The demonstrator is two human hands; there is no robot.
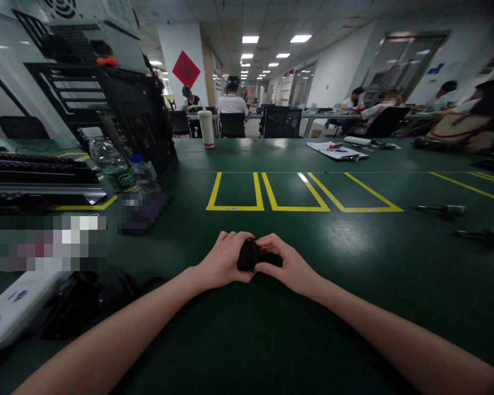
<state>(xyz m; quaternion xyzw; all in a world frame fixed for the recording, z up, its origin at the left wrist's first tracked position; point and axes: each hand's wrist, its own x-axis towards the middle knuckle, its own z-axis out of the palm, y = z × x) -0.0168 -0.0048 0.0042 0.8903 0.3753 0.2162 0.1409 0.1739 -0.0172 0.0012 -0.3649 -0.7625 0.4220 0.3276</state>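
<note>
Reaches in with two bare forearms (148, 321) over a green tabletop (247, 340). Grasps one small black object (245, 257) between two hands: left hand (224, 260) curled round the left end, thumb below and fingers above, right hand (290, 263) pinching the right end between thumb and fingertips. Cannot tell whether one piece or two, nor whether touching the tabletop.

To the left of the black object, has one long white device (14, 310), partly pixelated, with black items (76, 299) just beside, too dark to count. Well apart to the right of the black object, has two slim tools (453, 210) with dark handles, both pointing toward the left.

Straight beyond the black object, shows three open-ended yellow tape outlines (242, 208), side by side. Beyond and left of the black object, has two clear bottles (142, 175), one large with a green label, one smaller with a blue cap, near one black computer case (144, 120).

Farther beyond the black object, has one clipboard (333, 152) with white paper to the right and one white tumbler (207, 131) to the left. Farthest from the black object, shows at least five people (233, 105), several dark chairs (286, 122), and one red diamond-shaped sign (186, 69) on one white pillar (181, 38).
</note>
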